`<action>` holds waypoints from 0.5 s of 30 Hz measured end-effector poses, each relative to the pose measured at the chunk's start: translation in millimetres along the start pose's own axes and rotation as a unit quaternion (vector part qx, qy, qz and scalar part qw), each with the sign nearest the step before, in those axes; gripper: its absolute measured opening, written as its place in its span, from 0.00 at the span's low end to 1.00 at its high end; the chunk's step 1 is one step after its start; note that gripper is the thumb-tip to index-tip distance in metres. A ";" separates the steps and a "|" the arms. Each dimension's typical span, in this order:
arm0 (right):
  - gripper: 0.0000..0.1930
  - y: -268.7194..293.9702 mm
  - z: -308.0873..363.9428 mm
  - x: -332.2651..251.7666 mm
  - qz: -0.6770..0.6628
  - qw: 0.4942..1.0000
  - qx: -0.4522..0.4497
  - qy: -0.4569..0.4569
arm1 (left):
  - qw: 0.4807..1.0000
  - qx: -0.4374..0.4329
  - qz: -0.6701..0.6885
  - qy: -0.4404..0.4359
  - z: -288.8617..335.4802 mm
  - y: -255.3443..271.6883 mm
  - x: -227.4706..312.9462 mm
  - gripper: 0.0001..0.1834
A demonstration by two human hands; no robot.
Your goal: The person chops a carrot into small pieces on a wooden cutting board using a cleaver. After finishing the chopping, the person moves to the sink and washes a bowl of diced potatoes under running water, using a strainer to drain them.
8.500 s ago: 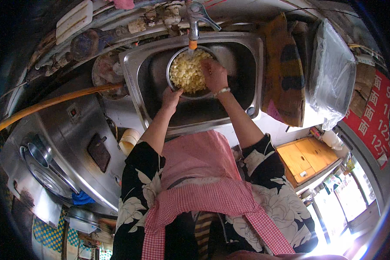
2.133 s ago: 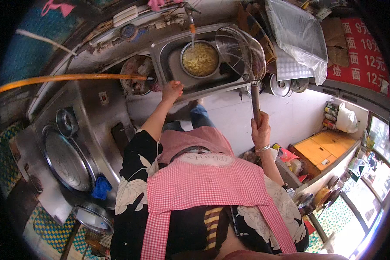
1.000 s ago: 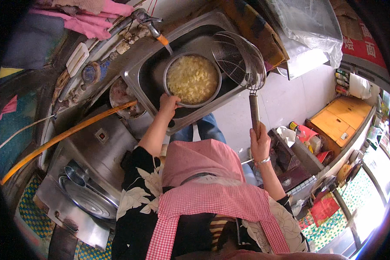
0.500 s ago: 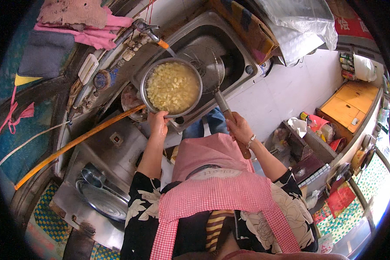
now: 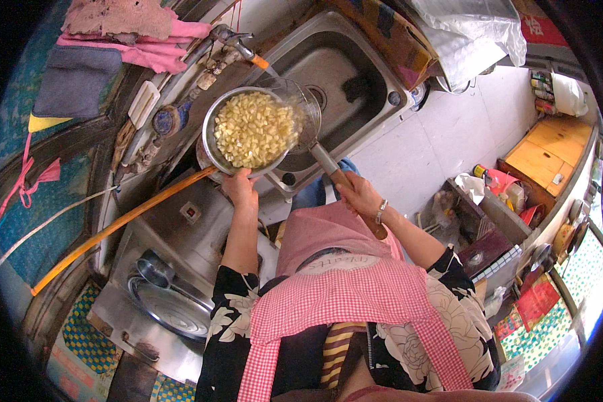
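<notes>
My left hand [image 5: 240,189] grips the near rim of a round metal bowl [image 5: 208,137], thumb over the edge. Pale yellow diced pieces [image 5: 251,127] fill the bowl, with water among them. The bowl looks tipped to the right. My right hand [image 5: 360,194] is closed around the wooden handle of a wire-mesh strainer [image 5: 308,120]. The round mesh meets the bowl's right rim and partly overlaps it, above the sink [image 5: 345,63]. What passes between bowl and mesh is blurred.
A tap [image 5: 244,48] with an orange-banded spout reaches over the sink's left side. One long wooden stick [image 5: 124,224] slants beside the bowl. Metal pans [image 5: 167,305] stand on the left counter. A cardboard box [image 5: 398,40] stands beyond the sink, and an open drawer [image 5: 489,224] at right.
The strainer has moved left against the bowl's right rim. The bowl has shifted slightly left and tipped. Its cloudy water looks lower, with the pieces showing more distinctly. The whole view has shifted a little.
</notes>
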State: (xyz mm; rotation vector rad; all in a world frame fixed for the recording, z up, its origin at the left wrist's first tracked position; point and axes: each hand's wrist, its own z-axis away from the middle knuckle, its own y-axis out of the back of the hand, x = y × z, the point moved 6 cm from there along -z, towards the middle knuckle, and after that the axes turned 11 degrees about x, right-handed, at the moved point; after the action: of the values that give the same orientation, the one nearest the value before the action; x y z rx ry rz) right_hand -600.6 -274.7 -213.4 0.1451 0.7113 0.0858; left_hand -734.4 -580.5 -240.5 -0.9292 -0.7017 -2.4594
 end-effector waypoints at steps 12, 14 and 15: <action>0.09 -0.5 6.3 13.3 -0.058 0.996 -0.024 -0.065 | 0.997 0.033 -0.005 -0.070 2.7 6.2 25.9 0.39; 0.09 0.3 8.0 14.2 -0.073 0.994 -0.034 -0.076 | 0.996 0.013 0.047 -0.081 2.2 4.9 27.5 0.39; 0.09 0.6 8.6 13.4 -0.076 0.994 -0.038 -0.071 | 0.994 0.010 0.068 -0.085 1.9 5.2 28.1 0.39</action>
State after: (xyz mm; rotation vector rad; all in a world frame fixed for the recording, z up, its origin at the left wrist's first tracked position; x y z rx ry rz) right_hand -584.9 -273.3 -215.5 0.0237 0.5750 -0.0430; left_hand -750.1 -589.1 -218.1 -1.1490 -0.6929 -2.2706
